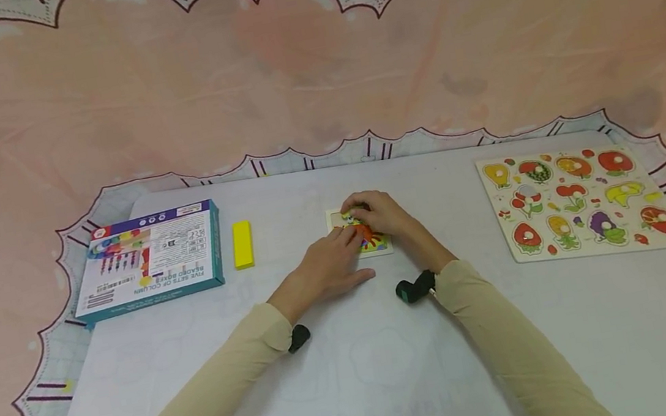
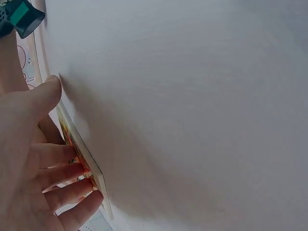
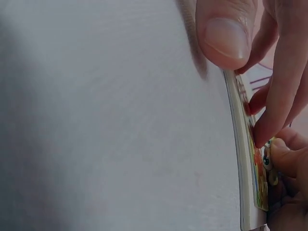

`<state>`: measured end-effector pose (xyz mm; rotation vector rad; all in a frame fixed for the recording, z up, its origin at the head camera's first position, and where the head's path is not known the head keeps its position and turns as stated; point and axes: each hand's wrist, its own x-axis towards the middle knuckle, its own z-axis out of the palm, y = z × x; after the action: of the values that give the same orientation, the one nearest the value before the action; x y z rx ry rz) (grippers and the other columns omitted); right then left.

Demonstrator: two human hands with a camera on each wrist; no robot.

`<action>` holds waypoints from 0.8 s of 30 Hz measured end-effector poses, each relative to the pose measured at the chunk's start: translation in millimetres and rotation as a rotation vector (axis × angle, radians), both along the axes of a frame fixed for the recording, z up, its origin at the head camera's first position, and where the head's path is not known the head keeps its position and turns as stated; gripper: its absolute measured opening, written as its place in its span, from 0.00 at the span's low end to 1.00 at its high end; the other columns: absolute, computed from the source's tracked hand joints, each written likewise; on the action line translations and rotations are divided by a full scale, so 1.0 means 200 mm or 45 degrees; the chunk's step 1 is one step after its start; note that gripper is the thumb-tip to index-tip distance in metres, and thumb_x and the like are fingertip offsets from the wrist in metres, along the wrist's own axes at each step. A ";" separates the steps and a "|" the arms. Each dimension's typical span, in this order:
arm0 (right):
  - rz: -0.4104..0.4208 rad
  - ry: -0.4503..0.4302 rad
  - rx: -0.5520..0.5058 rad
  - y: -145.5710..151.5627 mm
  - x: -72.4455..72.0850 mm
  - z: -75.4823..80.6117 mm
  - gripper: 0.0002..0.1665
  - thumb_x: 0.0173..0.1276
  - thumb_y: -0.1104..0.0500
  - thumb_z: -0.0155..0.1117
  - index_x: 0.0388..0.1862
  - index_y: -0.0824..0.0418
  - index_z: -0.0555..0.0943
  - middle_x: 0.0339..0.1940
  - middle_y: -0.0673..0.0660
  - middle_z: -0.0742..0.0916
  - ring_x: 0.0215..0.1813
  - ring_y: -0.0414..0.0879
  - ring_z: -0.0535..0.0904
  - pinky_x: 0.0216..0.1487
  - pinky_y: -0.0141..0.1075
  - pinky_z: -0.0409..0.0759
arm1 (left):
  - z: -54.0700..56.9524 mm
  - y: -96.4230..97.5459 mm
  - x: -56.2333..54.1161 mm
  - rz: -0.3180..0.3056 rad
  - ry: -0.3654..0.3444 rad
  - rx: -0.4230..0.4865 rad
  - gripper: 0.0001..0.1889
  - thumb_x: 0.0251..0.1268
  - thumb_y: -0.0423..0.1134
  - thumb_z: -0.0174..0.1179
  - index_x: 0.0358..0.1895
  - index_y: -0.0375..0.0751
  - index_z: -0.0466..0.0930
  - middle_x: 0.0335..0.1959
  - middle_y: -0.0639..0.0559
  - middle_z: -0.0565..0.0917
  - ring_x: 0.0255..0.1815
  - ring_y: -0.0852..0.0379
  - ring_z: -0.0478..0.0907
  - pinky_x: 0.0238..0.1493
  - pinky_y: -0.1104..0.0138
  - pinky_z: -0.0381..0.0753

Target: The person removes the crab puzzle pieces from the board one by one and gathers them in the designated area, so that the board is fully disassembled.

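On the white table (image 1: pixel 366 395), a fruit board (image 1: pixel 551 190) lies near the right edge, a box (image 1: pixel 175 258) at the far left corner. The left hand (image 1: pixel 328 264), fingers straight, and the right hand (image 1: pixel 382 214), pinching, touch a small puzzle (image 1: pixel 333 218) near the far edge's middle. A yellow block (image 1: pixel 242 245) lies between puzzle and box; the pinched piece (image 3: pixel 266 160) shows an eye.

White, smooth, flat tabletop (image 1: pixel 365 388) carries four items, all lying flat. From left to right: a teal-sided rectangular box (image 1: pixel 149 263) with a white printed face; just beside it, a bright yellow oblong block (image 1: pixel 242 245); near the middle, a small pale-edged rectangular picture board (image 1: pixel 373 239); well apart, a large cream rectangular board printed with fruit (image 1: pixel 583 205).
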<state>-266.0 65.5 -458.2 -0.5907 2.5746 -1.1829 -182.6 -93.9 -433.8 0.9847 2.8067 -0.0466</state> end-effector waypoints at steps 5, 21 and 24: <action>-0.065 -0.029 0.018 -0.01 0.00 0.01 0.13 0.76 0.62 0.51 0.48 0.59 0.83 0.53 0.59 0.85 0.50 0.51 0.75 0.59 0.43 0.74 | 0.02 0.00 0.01 -0.029 0.026 0.015 0.37 0.67 0.64 0.51 0.67 0.36 0.66 0.66 0.44 0.69 0.64 0.49 0.68 0.59 0.60 0.78; -0.106 -0.120 -0.174 0.05 -0.01 0.05 0.14 0.77 0.59 0.48 0.52 0.58 0.80 0.52 0.58 0.82 0.47 0.49 0.72 0.48 0.36 0.73 | 0.02 0.02 0.01 0.019 -0.002 -0.024 0.39 0.67 0.65 0.51 0.70 0.37 0.64 0.69 0.44 0.67 0.68 0.49 0.66 0.66 0.60 0.74; -0.093 -0.106 -0.218 0.13 -0.02 0.08 0.15 0.77 0.59 0.49 0.54 0.61 0.80 0.53 0.59 0.82 0.47 0.49 0.73 0.46 0.33 0.73 | 0.02 0.01 0.01 0.029 -0.009 -0.025 0.40 0.67 0.65 0.51 0.70 0.37 0.64 0.70 0.43 0.67 0.69 0.48 0.66 0.67 0.59 0.73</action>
<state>-269.3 91.3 -442.9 -0.4747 2.4608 -1.4314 -180.1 -91.2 -430.6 0.9467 2.8052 -0.0671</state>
